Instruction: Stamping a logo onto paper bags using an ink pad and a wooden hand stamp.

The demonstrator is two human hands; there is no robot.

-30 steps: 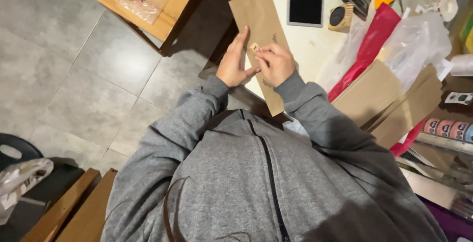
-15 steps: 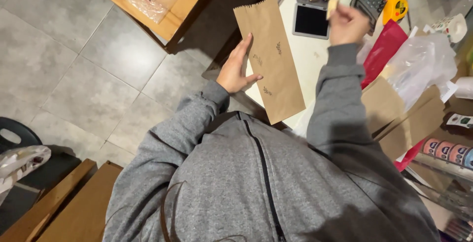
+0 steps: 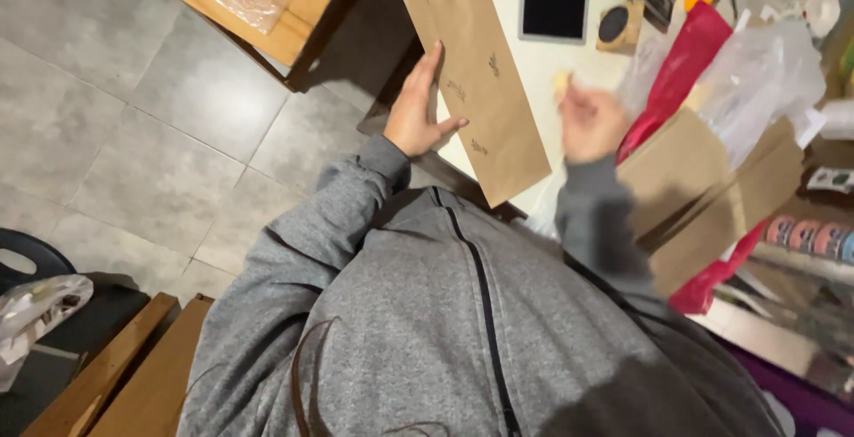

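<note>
My left hand (image 3: 418, 112) holds a flat brown paper bag (image 3: 485, 81) by its left edge, thumb on the front. The bag is tilted over the edge of a white table (image 3: 547, 59), with small dark marks on its face. To the bag's right, my right hand (image 3: 592, 126) is blurred by motion and clear of the paper. Its fingers are curled around a small pale block (image 3: 561, 83) at the fingertips. Grey sleeves cover both arms.
On the table lie a black square pad in a tray (image 3: 553, 10), a round wooden piece (image 3: 616, 26), a red bag (image 3: 680, 64), clear plastic bags (image 3: 765, 72) and a stack of brown bags (image 3: 712, 188). A wooden table (image 3: 285, 1) stands over the grey tiled floor at left.
My right hand left the bag's face, reached up to the far items on the table, and has come back down beside the bag. The left hand kept hold of the bag.
</note>
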